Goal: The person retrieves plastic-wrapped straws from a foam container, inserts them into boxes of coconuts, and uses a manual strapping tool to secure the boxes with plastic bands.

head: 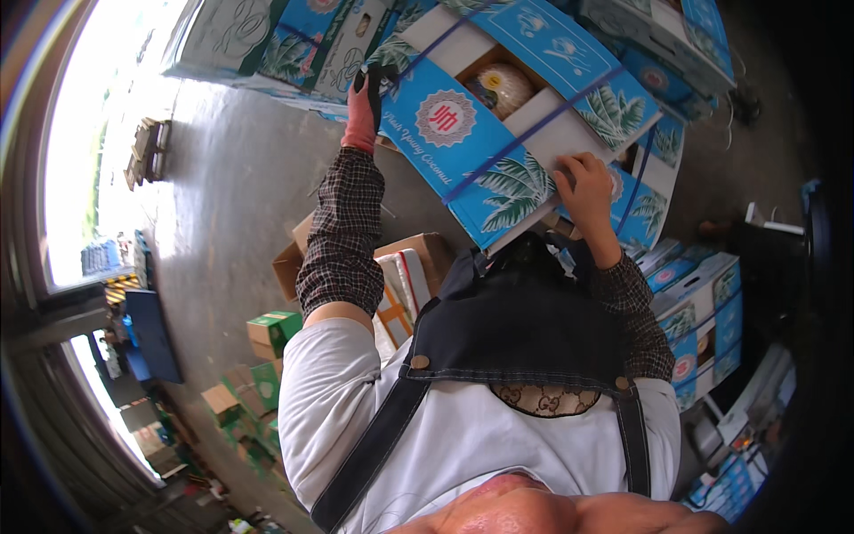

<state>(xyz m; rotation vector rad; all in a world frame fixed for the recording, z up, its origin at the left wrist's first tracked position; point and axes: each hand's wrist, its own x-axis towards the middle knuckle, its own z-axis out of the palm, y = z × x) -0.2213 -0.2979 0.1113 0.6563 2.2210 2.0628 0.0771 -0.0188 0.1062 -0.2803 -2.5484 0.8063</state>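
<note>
A blue and white cardboard coconut box point(460, 127), bound with blue straps, lies tilted in front of my body. Through its cut-out window a wrapped young coconut point(504, 90) shows. My left hand point(368, 100), in a pink and black work glove, is at the box's far left edge; its fingers are partly hidden, so its hold is unclear. My right hand point(586, 185) is bare and rests with bent fingers on the near right edge of the box. Part of another coconut box point(650, 193) shows beneath it on the right.
Stacked coconut boxes point(307, 47) stand at the far left, with more point(707, 320) at my right side. Open brown cartons point(427, 257) lie on the floor by my left. Farther left are green and brown cartons point(270, 334) and a wooden pallet point(148, 152).
</note>
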